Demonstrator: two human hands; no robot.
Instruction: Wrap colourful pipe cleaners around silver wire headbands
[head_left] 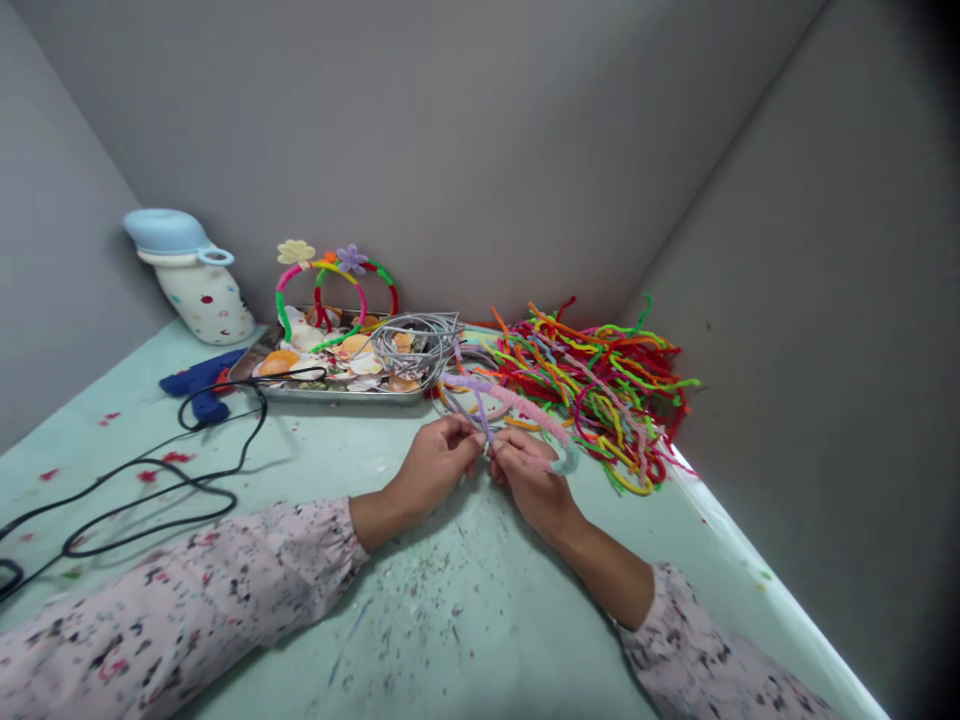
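My left hand [429, 468] and my right hand [536, 488] meet over the middle of the table, both pinched shut with fingertips nearly touching. Between them runs a purple pipe cleaner [481, 408], gripped by both hands. It joins a curved wire hoop [517, 400] wrapped in purple, pink and pale green fuzzy pipe cleaner. The hoop arches above my right hand and passes behind its fingers, so its lower part is hidden. Just beyond the fingertips lie bare grey wire loops [420, 345] and a big pile of colourful pipe cleaners [600, 380].
A metal tray [341, 396] holds seashells [356, 348] and two finished-looking hoops with flowers [296, 252]. To its left are a blue glue gun [202, 378] with a looping black cord [251, 450] and a white bottle with a blue lid [199, 290]. Grey walls enclose the pale green table [480, 620].
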